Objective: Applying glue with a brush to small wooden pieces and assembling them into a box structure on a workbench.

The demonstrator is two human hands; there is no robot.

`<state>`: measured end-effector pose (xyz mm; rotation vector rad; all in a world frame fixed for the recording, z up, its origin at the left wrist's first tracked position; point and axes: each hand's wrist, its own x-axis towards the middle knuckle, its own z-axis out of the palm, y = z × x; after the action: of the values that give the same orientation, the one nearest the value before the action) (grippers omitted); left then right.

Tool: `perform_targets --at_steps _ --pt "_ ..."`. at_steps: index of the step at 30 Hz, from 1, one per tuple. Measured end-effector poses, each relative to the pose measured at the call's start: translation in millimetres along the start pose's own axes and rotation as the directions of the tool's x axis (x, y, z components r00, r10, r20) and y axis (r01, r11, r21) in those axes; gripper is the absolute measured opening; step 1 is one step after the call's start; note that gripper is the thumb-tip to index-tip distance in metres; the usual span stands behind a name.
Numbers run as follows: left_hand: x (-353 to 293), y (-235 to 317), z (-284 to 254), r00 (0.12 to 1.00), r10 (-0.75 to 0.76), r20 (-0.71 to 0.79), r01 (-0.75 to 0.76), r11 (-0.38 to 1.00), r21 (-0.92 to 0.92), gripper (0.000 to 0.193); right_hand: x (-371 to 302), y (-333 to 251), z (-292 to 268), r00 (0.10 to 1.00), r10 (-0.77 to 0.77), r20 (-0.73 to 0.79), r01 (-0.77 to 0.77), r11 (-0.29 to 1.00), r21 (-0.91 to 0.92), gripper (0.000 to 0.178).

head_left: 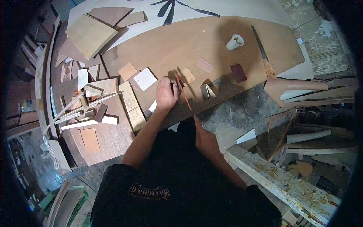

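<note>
Nearest the body, the right hand (205, 139) reaches forward low along the table's edge, its forearm angled in from the lower right, fingers closed on the near end of a thin orange strip (185, 99). The strip slants forward and left over the wooden table (261, 60), its far part just beside the left hand (166, 94). That arm bends out at the elbow and comes up from the left; its fingers are curled in (whether they grip anything, I cannot tell). A little beyond lie a pale tan square (187, 75) and, farther right, a dark red square (238, 73). Farther off sits a white cup (235, 42), with black strips (170, 11) beyond it on a white sheet (245, 11).
</note>
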<state>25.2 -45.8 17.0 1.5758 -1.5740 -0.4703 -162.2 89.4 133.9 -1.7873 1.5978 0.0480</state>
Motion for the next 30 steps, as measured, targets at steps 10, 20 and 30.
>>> perform_targets --at_steps 10,20,30 --pt "-1 2 2 0.999 0.038 -0.031 -0.038 0.999 -0.002 0.016 -3 8 3 1.000 0.001 -0.018 -0.002 0.999 -0.050 0.075" --pt "0 -1 6 0.999 0.030 -0.039 -0.032 0.998 -0.062 0.016 12 -7 5 0.998 -0.065 0.014 0.066 0.995 -0.069 0.081" --pt "1 -1 6 0.991 0.108 -0.078 -0.114 0.990 -0.079 0.015 25 -15 28 0.982 -0.110 -0.154 0.096 0.991 -0.093 0.083"
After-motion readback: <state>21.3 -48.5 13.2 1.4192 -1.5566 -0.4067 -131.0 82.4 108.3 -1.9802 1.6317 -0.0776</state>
